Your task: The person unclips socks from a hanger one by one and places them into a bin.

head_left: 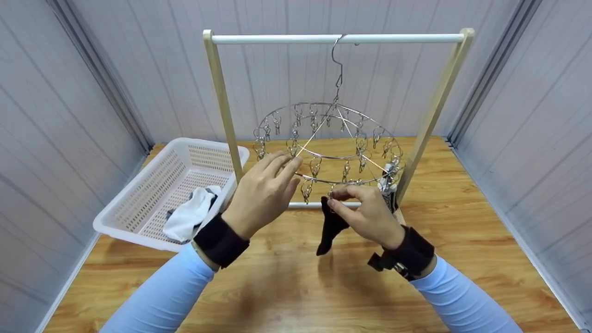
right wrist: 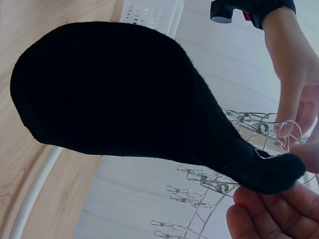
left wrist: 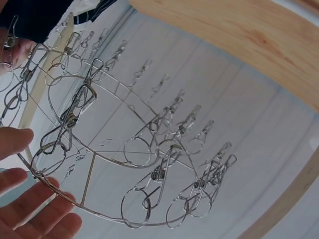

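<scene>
Pinching black sock (head_left: 330,226) top with right hand (head_left: 367,215) at a clip, left hand (head_left: 263,194) fingers straight, steadying wire ring (head_left: 323,138).

Light blue sleeves (head_left: 162,296); black wrist straps (head_left: 221,240).

- No text, label, brand, number or sign can be read in any of the three views.
- The white basket (head_left: 138,203), the wooden rack (head_left: 222,101) and the black sock (right wrist: 124,94) carry no visible markings.
</scene>
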`<state>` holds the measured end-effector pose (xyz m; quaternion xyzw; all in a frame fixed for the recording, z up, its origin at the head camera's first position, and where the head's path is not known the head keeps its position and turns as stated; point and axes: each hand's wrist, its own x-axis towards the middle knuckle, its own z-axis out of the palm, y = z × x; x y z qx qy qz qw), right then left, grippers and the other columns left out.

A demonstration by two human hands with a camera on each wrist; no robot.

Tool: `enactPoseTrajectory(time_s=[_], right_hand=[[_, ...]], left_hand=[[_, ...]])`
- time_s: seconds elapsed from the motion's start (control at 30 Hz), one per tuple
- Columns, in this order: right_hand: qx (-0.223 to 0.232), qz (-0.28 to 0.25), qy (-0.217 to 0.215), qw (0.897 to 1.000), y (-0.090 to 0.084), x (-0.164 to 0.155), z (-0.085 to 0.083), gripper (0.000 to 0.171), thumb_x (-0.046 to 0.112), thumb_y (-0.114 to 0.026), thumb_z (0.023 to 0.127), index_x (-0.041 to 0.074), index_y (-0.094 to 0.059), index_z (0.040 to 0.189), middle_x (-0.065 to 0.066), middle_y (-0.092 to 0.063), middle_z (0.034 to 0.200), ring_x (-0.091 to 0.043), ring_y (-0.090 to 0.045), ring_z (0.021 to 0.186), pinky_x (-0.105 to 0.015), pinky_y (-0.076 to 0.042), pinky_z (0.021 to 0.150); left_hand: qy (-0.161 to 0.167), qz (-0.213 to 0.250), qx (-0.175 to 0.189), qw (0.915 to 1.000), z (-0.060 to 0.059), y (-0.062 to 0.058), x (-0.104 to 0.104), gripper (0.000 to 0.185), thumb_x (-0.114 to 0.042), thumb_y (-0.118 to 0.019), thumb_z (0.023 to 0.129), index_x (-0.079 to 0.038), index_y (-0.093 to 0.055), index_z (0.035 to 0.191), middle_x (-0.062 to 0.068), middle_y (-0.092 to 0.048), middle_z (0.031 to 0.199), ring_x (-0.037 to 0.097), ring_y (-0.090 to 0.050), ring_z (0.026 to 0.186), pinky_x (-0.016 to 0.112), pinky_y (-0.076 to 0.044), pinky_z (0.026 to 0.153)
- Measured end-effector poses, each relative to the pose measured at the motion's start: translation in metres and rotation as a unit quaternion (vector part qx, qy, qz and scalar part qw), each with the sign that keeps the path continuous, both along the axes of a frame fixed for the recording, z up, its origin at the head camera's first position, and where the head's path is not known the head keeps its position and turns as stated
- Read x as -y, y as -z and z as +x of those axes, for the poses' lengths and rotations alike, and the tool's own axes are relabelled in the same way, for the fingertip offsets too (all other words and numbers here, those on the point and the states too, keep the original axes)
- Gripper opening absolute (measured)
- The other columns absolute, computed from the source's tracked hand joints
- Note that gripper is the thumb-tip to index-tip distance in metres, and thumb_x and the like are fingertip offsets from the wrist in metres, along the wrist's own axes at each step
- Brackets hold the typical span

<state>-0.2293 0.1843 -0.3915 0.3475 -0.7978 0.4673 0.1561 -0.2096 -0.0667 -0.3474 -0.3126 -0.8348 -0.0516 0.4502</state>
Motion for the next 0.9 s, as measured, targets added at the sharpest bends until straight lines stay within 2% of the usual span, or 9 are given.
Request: enactPoseTrajectory(time_s=[0.1, 0.23, 0.37, 0.47, 0.6, 0.7, 0.8, 0.9], right_hand=[[0.005, -0.007, 0.003, 1.0, -0.001, 0.0, 0.0, 0.01, 0.003, -0.081, 0.095, -0.003, -0.08, 0.103, -0.013, -0.083, 0.1, -0.03, -0.08, 0.094, -0.038, -0.065, 0.09], [0.016, -0.012, 0.002, 1.0, -0.002, 0.001, 0.001, 0.011, 0.002, -0.08, 0.095, -0.004, -0.08, 0.104, -0.014, -0.083, 0.1, -0.03, -0.08, 0.094, -0.035, -0.065, 0.09], [0.009, -0.009, 0.006, 1.0, -0.003, 0.001, 0.001, 0.011, 0.003, -0.081, 0.095, -0.003, -0.079, 0.103, -0.014, -0.083, 0.101, -0.03, -0.08, 0.095, -0.038, -0.065, 0.091], [0.001, -0.009, 0.008, 1.0, -0.003, 0.001, 0.001, 0.011, 0.004, -0.081, 0.094, -0.002, -0.079, 0.103, -0.013, -0.083, 0.101, -0.03, -0.08, 0.095, -0.041, -0.065, 0.091], [-0.007, -0.013, 0.006, 1.0, -0.003, 0.001, 0.0, 0.009, 0.004, -0.082, 0.094, -0.001, -0.08, 0.101, -0.012, -0.083, 0.1, -0.03, -0.08, 0.095, -0.042, -0.065, 0.091], [-0.007, -0.017, 0.005, 1.0, -0.003, 0.001, 0.001, 0.01, 0.004, -0.082, 0.094, -0.001, -0.08, 0.102, -0.011, -0.083, 0.099, -0.029, -0.08, 0.094, -0.04, -0.065, 0.09], [-0.006, -0.018, 0.009, 1.0, -0.002, 0.001, 0.002, 0.01, 0.003, -0.082, 0.093, -0.001, -0.08, 0.102, -0.01, -0.083, 0.098, -0.028, -0.08, 0.092, -0.039, -0.065, 0.089], [-0.005, -0.022, 0.01, 1.0, -0.001, 0.002, 0.002, 0.01, 0.003, -0.082, 0.093, -0.001, -0.08, 0.102, -0.01, -0.083, 0.097, -0.028, -0.08, 0.092, -0.038, -0.065, 0.089]], left_hand=[[-0.001, 0.012, -0.013, 0.9998, 0.006, 0.003, -0.001, 0.045, -0.013, -0.085, 0.089, 0.002, -0.071, 0.129, 0.018, -0.077, 0.117, 0.037, -0.075, 0.11, 0.046, -0.062, 0.102], [0.003, 0.025, -0.031, 0.9992, 0.015, 0.01, -0.005, 0.047, -0.017, -0.088, 0.086, 0.0, -0.069, 0.125, 0.018, -0.074, 0.113, 0.036, -0.072, 0.1, 0.045, -0.062, 0.086], [0.018, 0.029, -0.025, 0.9991, 0.022, 0.018, -0.009, 0.034, -0.019, -0.086, 0.088, -0.003, -0.07, 0.113, 0.011, -0.072, 0.101, 0.03, -0.068, 0.088, 0.04, -0.059, 0.075], [0.029, 0.018, -0.002, 0.9994, 0.026, 0.029, -0.011, 0.023, -0.021, -0.085, 0.09, -0.006, -0.07, 0.101, 0.004, -0.069, 0.087, 0.023, -0.065, 0.075, 0.034, -0.057, 0.066], [0.026, -0.006, 0.053, 0.9982, 0.027, 0.048, -0.012, 0.024, -0.027, -0.083, 0.093, -0.01, -0.067, 0.091, -0.001, -0.066, 0.075, 0.017, -0.062, 0.062, 0.031, -0.052, 0.053], [0.013, -0.018, 0.119, 0.9926, 0.025, 0.06, -0.014, 0.029, -0.037, -0.079, 0.098, -0.011, -0.067, 0.09, -0.001, -0.065, 0.072, 0.015, -0.061, 0.057, 0.03, -0.047, 0.047], [0.001, -0.019, 0.204, 0.9788, 0.02, 0.069, -0.017, 0.037, -0.047, -0.072, 0.102, -0.011, -0.071, 0.094, -0.001, -0.066, 0.069, 0.016, -0.06, 0.055, 0.032, -0.044, 0.045], [-0.001, -0.002, 0.297, 0.955, 0.015, 0.073, -0.021, 0.044, -0.055, -0.068, 0.102, -0.011, -0.076, 0.107, 0.001, -0.07, 0.074, 0.019, -0.065, 0.06, 0.037, -0.05, 0.051]])
